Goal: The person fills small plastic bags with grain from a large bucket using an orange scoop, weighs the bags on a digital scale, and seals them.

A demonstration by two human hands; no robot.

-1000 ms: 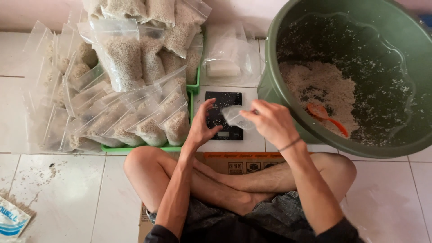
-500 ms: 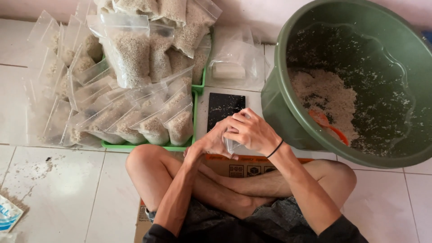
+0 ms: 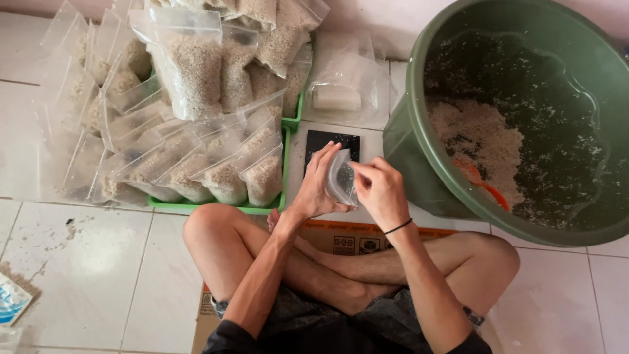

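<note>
Already a good many bags [image 3: 196, 131] of pale grain stand filled, stacked in and beside the green tray [image 3: 216, 206] on the floor, while the green tub [image 3: 419, 164] to my right holds only a thin heap of grain [image 3: 481, 141] and an orange scoop [image 3: 481, 187]; by my judgement most of the packing is done, with a few bags' worth left. Both hands meet over the black scale [image 3: 313, 139]: my left hand [image 3: 321, 187] backs an empty clear bag [image 3: 341, 177] with open fingers, and my right hand [image 3: 380, 190] pinches its top edge, so the grip on each side is on that bag. Compared with a second ago, the hands have lifted off the scale and drawn together nearer my knees, and the bag is now held upright between them.
</note>
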